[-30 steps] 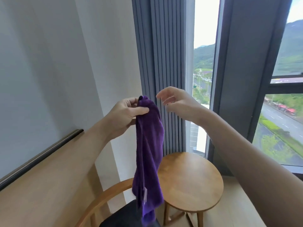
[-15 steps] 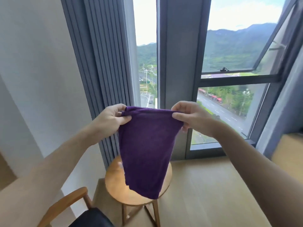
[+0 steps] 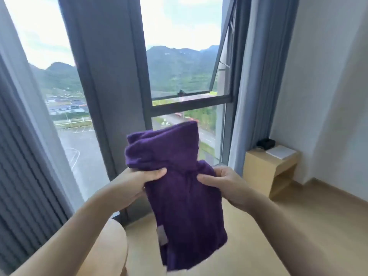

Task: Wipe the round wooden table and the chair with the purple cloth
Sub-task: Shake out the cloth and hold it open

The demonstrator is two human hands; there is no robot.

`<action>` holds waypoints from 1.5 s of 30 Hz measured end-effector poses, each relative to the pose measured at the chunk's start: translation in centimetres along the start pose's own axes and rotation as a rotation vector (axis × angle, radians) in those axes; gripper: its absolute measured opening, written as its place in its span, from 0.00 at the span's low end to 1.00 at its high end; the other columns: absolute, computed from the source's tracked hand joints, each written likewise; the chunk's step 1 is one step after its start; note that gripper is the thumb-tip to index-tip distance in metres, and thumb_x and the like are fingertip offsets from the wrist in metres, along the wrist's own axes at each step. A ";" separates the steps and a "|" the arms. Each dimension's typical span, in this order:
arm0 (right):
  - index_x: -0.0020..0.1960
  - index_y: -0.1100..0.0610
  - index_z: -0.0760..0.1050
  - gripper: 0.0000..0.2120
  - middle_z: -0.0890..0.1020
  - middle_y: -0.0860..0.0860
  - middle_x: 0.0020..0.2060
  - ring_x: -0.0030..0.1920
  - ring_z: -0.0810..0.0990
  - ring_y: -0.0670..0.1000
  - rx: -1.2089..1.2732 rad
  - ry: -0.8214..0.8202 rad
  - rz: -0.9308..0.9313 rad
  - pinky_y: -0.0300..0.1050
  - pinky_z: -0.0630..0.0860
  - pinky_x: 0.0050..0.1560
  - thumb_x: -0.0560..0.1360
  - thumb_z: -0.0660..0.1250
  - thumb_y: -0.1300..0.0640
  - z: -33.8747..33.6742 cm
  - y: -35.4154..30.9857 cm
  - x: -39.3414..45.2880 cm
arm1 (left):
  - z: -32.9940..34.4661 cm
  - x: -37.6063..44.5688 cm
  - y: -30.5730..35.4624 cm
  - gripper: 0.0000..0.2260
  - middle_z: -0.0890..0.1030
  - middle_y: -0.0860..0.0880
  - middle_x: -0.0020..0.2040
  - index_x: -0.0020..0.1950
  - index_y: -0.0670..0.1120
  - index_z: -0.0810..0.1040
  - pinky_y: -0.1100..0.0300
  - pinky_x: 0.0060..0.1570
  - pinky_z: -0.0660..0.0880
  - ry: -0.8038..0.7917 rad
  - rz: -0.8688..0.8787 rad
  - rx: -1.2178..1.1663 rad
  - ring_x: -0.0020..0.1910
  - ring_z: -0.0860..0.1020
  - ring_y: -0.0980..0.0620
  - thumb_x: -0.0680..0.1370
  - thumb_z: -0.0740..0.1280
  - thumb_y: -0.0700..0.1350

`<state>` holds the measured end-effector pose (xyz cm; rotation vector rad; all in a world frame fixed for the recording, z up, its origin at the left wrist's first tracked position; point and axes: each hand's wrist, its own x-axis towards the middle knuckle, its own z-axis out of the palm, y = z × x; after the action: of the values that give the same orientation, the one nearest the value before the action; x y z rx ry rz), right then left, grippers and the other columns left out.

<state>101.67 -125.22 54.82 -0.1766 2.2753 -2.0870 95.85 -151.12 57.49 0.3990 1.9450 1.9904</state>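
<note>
The purple cloth (image 3: 183,188) hangs in mid-air in front of me, its top part folded over and standing up above my hands. My left hand (image 3: 137,184) pinches its left side with the thumb on the front. My right hand (image 3: 223,184) grips its right side the same way. A white tag shows low on the cloth's left edge. Part of the round wooden table (image 3: 111,248) peeks out at the lower left, partly hidden by my left forearm. The chair is out of view.
A tall window with a dark grey frame (image 3: 111,96) fills the view ahead, with grey curtains at the left (image 3: 22,176) and right (image 3: 253,96). A light wooden side cabinet (image 3: 266,172) stands at the right wall with a dark object and a white paper on it. Wooden floor lies below.
My view has swung to the right, so the table slid to the lower left and the chair left the view. My hands came lower and closer together, folding the cloth's top over.
</note>
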 end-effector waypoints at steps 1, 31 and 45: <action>0.52 0.61 0.86 0.08 0.86 0.61 0.51 0.51 0.86 0.59 0.029 0.055 0.019 0.48 0.82 0.50 0.80 0.70 0.58 -1.1 0.5 -0.1 | 0.9 1.2 -0.1 0.20 0.87 0.44 0.57 0.60 0.46 0.84 0.55 0.45 0.85 0.012 -0.006 0.000 0.55 0.86 0.45 0.69 0.78 0.42; 0.50 0.52 0.83 0.07 0.85 0.50 0.54 0.57 0.83 0.52 -0.154 1.189 -0.013 0.51 0.78 0.63 0.77 0.72 0.63 -55.0 12.8 14.7 | 46.3 63.0 -4.7 0.11 0.77 0.52 0.51 0.54 0.52 0.82 0.56 0.53 0.74 -0.584 0.465 0.919 0.57 0.76 0.48 0.74 0.77 0.44; 0.56 0.48 0.78 0.19 0.84 0.55 0.53 0.49 0.84 0.52 -0.414 0.572 0.156 0.46 0.81 0.50 0.69 0.80 0.48 -90.1 11.2 28.6 | 63.2 90.2 -5.4 0.04 0.87 0.44 0.48 0.50 0.49 0.84 0.54 0.44 0.83 -0.662 0.017 0.176 0.48 0.86 0.46 0.80 0.72 0.40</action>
<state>62.56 -38.43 52.81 0.6471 2.8955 -1.7181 40.86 -55.74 51.32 0.9760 1.6730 1.4320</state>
